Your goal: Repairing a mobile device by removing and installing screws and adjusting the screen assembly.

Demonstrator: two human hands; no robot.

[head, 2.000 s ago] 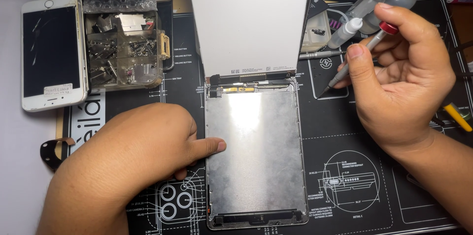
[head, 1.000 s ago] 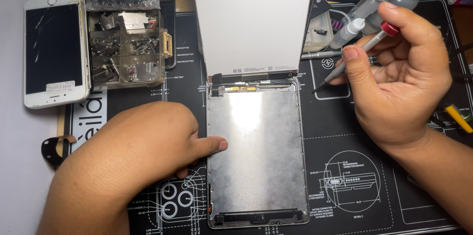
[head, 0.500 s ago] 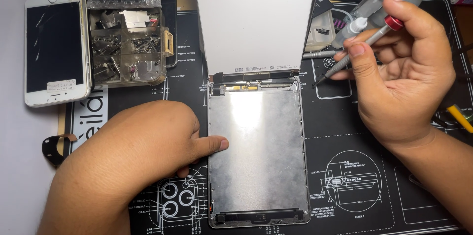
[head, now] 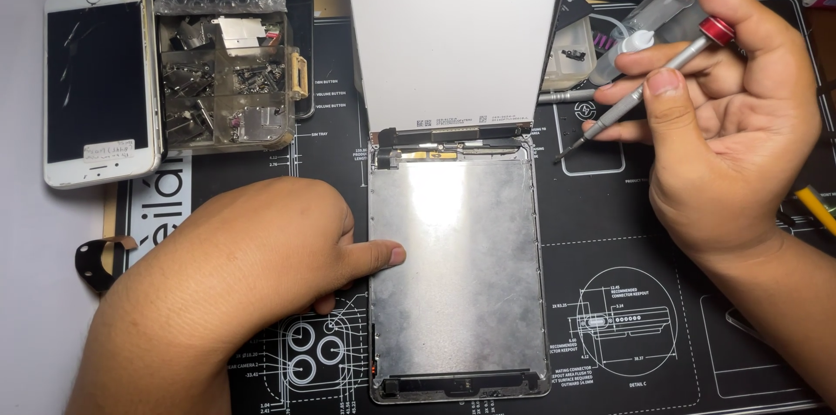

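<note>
An opened tablet body [head: 457, 267] lies flat on a black repair mat [head: 644, 310], its metal inner plate bare. Its white display panel [head: 453, 32] is flipped up at the top edge, still joined along the hinge side. My left hand [head: 252, 280] rests on the mat beside the tablet, thumb tip pressed on the frame's left edge. To the right of the tablet's top corner, my right hand [head: 727, 119] holds a slim grey screwdriver [head: 640, 93] with a red cap, tip pointing down-left just above the mat.
A clear parts box [head: 226, 80] of small metal pieces sits at the upper left, beside a white phone [head: 100, 84]. More phones lie at the top left. A clear bottle [head: 675, 1] and a small tray stand behind my right hand. A yellow tool [head: 817, 206] pokes in at right.
My right hand has lifted slightly and turned the screwdriver in its fingers, the tip staying near the tablet's top right corner. The left hand has kept still on the frame.
</note>
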